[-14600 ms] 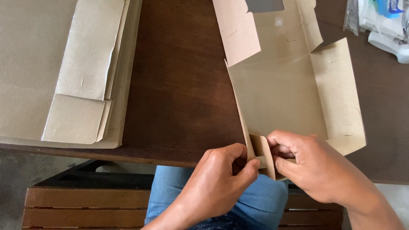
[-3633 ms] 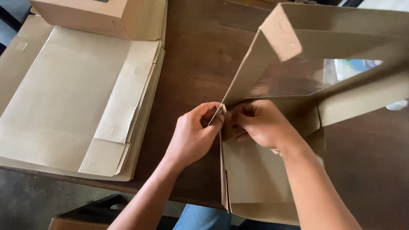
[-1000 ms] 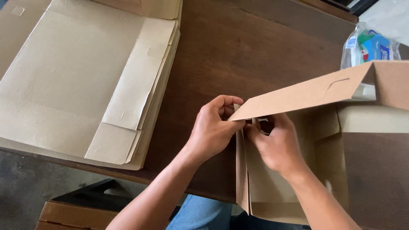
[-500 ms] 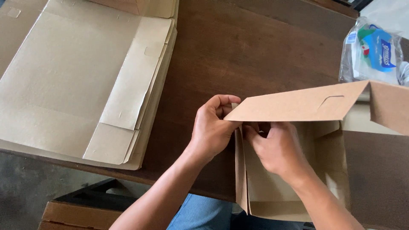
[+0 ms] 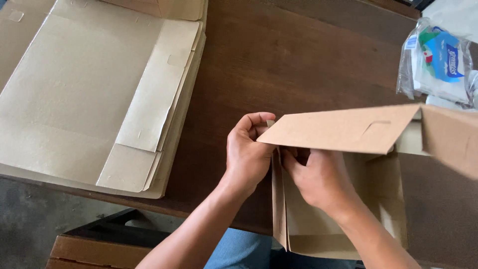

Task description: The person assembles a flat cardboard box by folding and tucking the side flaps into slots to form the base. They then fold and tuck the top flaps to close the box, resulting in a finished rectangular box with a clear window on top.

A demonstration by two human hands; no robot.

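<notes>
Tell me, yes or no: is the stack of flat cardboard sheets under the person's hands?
No, the stack lies apart, beside the left hand.

The cardboard box (image 5: 343, 199) lay flat and open — now its lid flap (image 5: 343, 132) has folded down over both hands.
</notes>
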